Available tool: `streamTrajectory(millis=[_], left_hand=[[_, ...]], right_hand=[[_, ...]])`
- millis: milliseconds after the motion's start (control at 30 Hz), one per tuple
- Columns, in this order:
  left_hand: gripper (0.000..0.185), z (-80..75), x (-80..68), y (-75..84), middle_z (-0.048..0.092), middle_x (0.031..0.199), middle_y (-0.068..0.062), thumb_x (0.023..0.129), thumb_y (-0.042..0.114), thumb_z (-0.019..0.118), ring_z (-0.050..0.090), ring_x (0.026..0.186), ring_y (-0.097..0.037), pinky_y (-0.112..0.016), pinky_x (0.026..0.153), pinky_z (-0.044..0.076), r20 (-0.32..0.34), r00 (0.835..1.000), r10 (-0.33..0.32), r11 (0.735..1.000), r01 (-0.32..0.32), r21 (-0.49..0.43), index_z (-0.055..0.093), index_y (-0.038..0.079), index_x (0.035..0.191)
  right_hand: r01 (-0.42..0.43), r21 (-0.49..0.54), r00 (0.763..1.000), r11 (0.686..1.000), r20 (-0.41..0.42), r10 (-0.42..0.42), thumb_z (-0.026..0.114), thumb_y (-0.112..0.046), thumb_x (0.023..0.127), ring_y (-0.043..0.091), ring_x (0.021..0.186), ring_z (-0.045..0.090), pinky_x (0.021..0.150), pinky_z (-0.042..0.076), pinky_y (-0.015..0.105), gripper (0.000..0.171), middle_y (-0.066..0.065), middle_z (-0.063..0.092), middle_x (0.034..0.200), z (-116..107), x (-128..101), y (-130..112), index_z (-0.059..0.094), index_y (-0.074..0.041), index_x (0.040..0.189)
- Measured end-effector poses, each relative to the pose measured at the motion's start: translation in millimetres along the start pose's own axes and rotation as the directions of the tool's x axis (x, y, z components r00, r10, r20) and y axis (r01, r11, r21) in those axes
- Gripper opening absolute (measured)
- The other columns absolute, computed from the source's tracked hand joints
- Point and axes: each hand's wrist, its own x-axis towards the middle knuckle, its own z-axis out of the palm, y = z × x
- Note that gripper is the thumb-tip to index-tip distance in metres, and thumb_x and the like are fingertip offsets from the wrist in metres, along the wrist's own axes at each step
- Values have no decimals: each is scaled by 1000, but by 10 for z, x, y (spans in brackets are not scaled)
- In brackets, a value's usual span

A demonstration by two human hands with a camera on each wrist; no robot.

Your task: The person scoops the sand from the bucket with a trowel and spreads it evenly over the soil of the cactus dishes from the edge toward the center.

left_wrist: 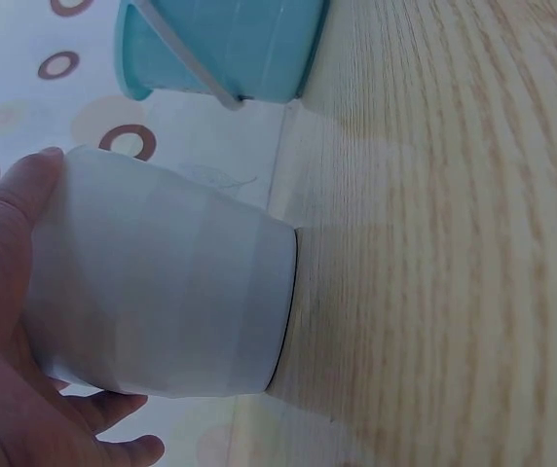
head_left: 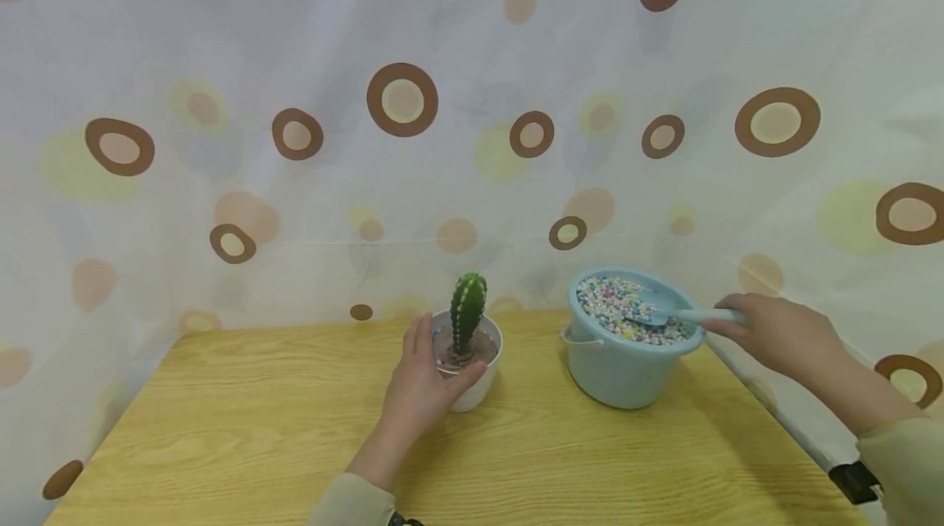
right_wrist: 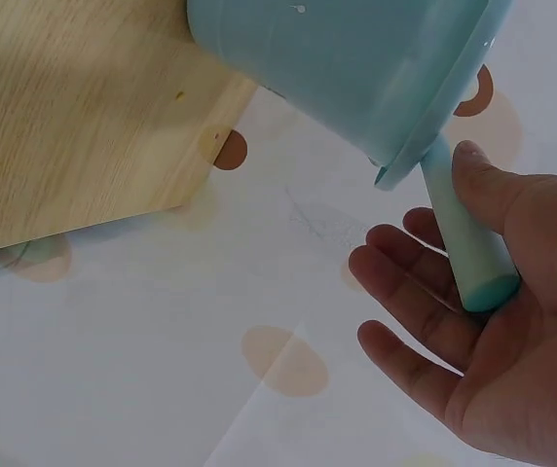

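Note:
A green cactus (head_left: 469,309) stands upright in a white flowerpot (left_wrist: 167,277) on the table, with greyish soil around its base. My left hand (head_left: 419,387) grips the pot near its rim, thumb on the near side and fingers round the left. To the right, a light blue bucket (head_left: 623,374) is filled with small multicoloured beads (head_left: 612,305). My right hand (head_left: 785,335) holds the handle of a light blue shovel (right_wrist: 465,243), thumb along it and fingers loosely curled in the right wrist view. The shovel's blade lies among the beads, its handle passing over the bucket's right rim.
Both pot and bucket stand on a wood-grain table (head_left: 258,419). A white bucket handle (head_left: 583,339) hangs at the bucket's left side. Behind the table hangs a white curtain (head_left: 457,174) with brown and beige circles. The table's right edge runs just past the bucket.

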Motion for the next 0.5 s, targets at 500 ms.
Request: streamTrajectory(millis=[500], left_hand=[[119,-9,-1,1,26,176,-23,94,68,79,60,131,-58,-69,105,53,-1,1000,11,1000,-11,13,21,0,173]], right_hand=[[-9,-42,996,999,-84,5,75,-43,106,19,72,58,53,44,40,34,-2,68,86,-212,-27,71,77,-10,112]])
